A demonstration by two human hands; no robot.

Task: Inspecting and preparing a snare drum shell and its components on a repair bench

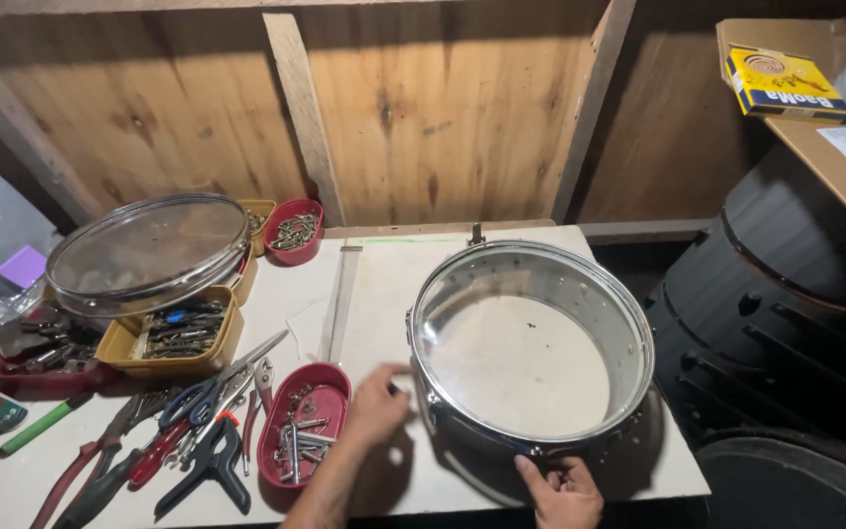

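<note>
Left hand [376,404] half-open, fingertips on the drum shell [531,353] just to its right; right hand [562,490] pinching the chrome rim just above. Probably rigid, slick, fairly light, clear head fragile. Best gripped by the rim.

Head camera looks steeply down, close, onto the workbench [384,294] facing the plank wall [423,108].

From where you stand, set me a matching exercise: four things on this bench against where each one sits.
Things:
1. chrome drum shell
2. red oval tray
3. metal ruler
4. yellow box

Places:
A. on the shelf, upper right
B. between the left hand and the pliers
C. under both hands, right hand at its near rim
D. lying flat, left of the drum, pointing towards the wall

Pairs: 1-C, 2-B, 3-D, 4-A
</note>
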